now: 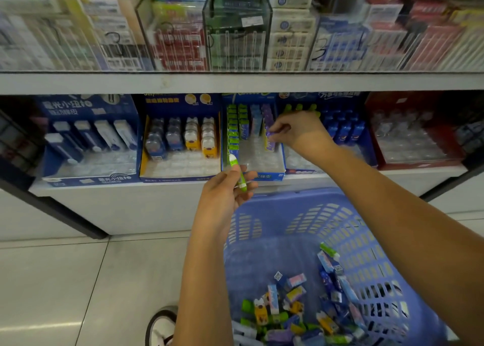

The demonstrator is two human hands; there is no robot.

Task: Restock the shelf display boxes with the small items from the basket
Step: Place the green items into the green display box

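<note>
Above tiled floor point(52, 280), left grip point(222, 192) pinching green item point(237, 171), right grip point(298, 130) seemingly pinching purple item point(270, 137)

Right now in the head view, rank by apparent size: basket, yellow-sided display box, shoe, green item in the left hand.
1. basket
2. yellow-sided display box
3. shoe, partly cut off by the frame
4. green item

Chinese characters ending in "橡皮" run across the header of the far-left blue display box point(89, 107) and the front lip of the box of green and purple items point(264, 176) — a handwritten "3" marks a clear case point(115, 37) above; other print is too blurred to read.
</note>
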